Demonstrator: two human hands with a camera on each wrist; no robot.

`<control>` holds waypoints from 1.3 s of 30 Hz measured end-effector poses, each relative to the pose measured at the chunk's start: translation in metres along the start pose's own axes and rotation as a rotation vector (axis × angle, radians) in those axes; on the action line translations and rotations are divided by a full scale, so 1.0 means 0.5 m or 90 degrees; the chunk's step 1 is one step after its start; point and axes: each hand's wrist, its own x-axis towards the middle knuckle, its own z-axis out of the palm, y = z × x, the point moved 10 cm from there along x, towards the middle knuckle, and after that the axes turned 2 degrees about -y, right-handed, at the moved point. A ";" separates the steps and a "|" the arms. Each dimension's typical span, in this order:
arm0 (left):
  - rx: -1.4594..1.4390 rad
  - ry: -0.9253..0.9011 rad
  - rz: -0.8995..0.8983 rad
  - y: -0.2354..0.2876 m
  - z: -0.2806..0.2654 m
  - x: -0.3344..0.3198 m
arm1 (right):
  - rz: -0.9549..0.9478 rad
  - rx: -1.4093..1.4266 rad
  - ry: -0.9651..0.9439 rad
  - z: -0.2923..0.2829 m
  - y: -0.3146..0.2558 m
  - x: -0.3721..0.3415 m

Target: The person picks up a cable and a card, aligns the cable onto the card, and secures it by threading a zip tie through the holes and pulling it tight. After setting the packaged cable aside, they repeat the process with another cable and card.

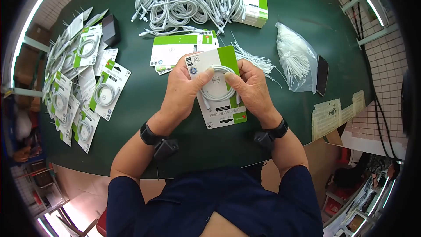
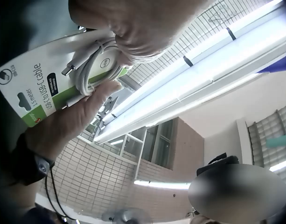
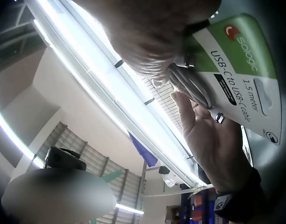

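The left hand [image 1: 180,85] and right hand [image 1: 255,88] pinch a card [image 1: 216,87] bearing a coiled cable [image 1: 219,98]. Loose cables [image 1: 184,11] (a tangled heap) lie beyond.

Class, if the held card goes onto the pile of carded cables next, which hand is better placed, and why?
Likely the left hand: like the right hand, it holds the card, but it lies nearer the pile.

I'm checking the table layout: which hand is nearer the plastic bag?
Right. The right hand is to the left of the plastic bag; the left hand is farther left, across the card.
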 end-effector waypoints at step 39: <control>0.100 -0.083 0.077 0.005 0.007 -0.017 | -0.057 -0.061 0.100 -0.024 -0.032 -0.012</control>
